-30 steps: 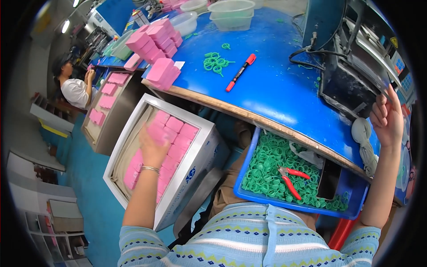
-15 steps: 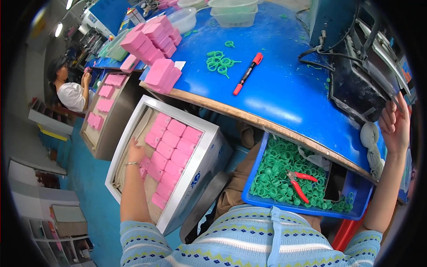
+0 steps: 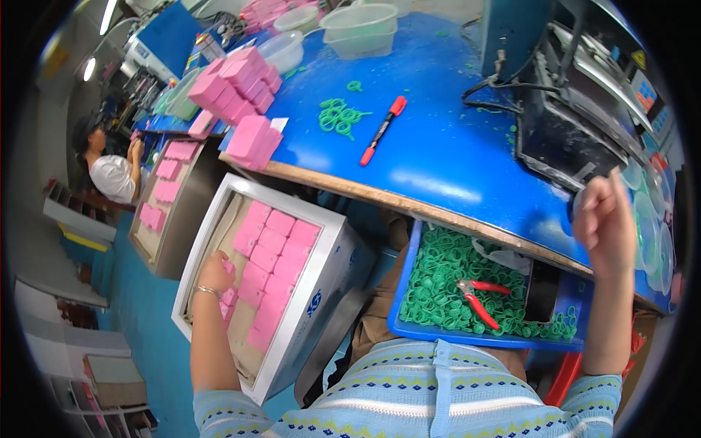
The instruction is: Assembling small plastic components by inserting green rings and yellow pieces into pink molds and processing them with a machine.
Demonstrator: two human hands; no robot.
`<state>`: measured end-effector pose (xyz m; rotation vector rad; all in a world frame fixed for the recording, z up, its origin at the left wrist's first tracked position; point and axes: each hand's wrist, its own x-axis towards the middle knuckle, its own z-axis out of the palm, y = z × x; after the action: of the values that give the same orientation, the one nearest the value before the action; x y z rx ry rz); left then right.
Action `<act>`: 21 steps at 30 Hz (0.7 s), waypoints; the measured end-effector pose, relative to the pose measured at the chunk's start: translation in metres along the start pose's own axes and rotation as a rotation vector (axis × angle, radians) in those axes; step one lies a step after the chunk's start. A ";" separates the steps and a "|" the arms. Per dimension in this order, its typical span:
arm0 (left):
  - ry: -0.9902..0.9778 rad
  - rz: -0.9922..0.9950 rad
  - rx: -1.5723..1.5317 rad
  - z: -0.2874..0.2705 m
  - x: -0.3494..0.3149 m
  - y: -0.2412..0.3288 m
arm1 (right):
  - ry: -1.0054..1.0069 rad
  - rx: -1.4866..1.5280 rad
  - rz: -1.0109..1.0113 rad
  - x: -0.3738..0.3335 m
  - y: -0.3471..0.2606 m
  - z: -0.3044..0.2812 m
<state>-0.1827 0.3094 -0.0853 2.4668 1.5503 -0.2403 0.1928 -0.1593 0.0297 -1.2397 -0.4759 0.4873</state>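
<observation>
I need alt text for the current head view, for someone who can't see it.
A person's left hand is at pink blocks inside an open white box; the right hand is raised near a dark machine. Between them, a blue tray holds green rings and red-handled pliers, below a blue table.

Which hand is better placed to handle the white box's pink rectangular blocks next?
Probably the left hand: it touches blocks inside the box; the right hand is near the boxy black machine.
</observation>
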 end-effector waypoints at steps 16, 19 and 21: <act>-0.250 1.567 -0.892 0.010 -0.179 0.334 | -0.213 0.031 0.169 -0.074 0.074 0.067; -0.480 1.577 -0.946 0.011 -0.177 0.337 | -0.210 -0.111 0.126 -0.083 0.072 0.053; -0.657 1.465 -1.054 0.008 -0.180 0.337 | -0.193 -0.278 -0.046 -0.084 0.070 0.052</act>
<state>0.0442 0.0098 -0.0152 1.6856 -0.4927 0.0532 0.0885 -0.1507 -0.0312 -1.4510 -0.7543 0.5164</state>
